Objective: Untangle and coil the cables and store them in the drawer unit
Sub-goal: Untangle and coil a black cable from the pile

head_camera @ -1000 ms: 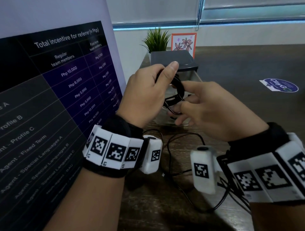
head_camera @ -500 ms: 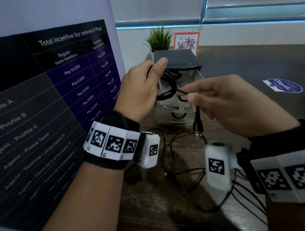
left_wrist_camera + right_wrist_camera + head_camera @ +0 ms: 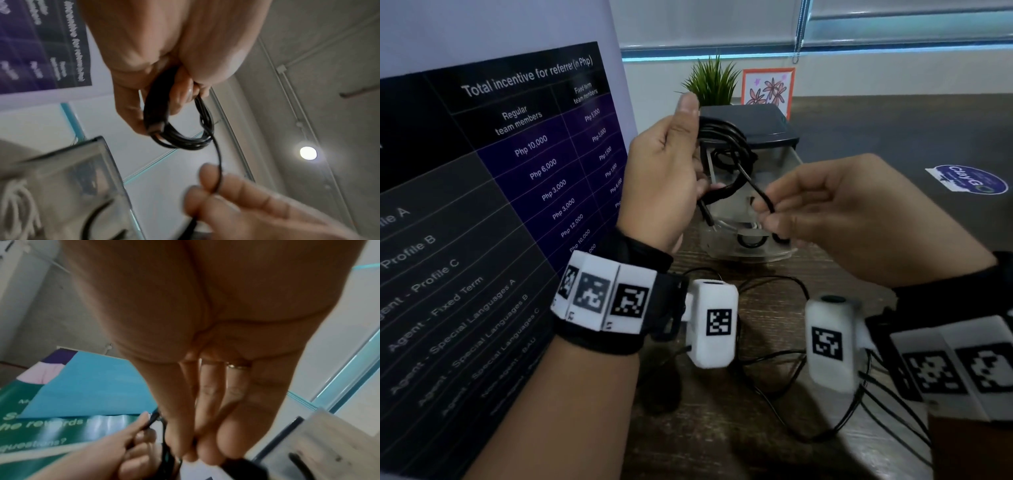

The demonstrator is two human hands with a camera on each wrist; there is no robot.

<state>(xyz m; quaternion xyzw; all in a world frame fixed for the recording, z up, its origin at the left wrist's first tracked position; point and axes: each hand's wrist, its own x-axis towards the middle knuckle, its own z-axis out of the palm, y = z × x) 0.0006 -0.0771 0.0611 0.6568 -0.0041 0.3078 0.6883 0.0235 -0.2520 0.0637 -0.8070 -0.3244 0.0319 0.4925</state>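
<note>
My left hand (image 3: 671,164) holds a coil of black cable (image 3: 726,144) upright in front of the drawer unit (image 3: 753,137), thumb raised over the top of the loops. In the left wrist view the coil (image 3: 185,139) hangs from the curled fingers (image 3: 131,104). My right hand (image 3: 825,212) pinches the cable's free end (image 3: 763,195) between thumb and fingertips, just right of the coil. The same strand (image 3: 219,162) runs down into the right fingertips (image 3: 207,177). The drawer unit has a dark lid and clear drawers with coiled cables (image 3: 751,240) inside.
More thin black cables (image 3: 774,359) lie tangled on the dark wooden table (image 3: 722,445) below my wrists. A large printed banner (image 3: 500,205) stands on the left. Behind the unit are a small plant (image 3: 712,82) and a flower picture (image 3: 768,87). A round sticker (image 3: 967,180) lies right.
The right hand pulled the cable's end out to the right, then brought it back toward the coil. The left hand lifted the coil slightly and turned it upright.
</note>
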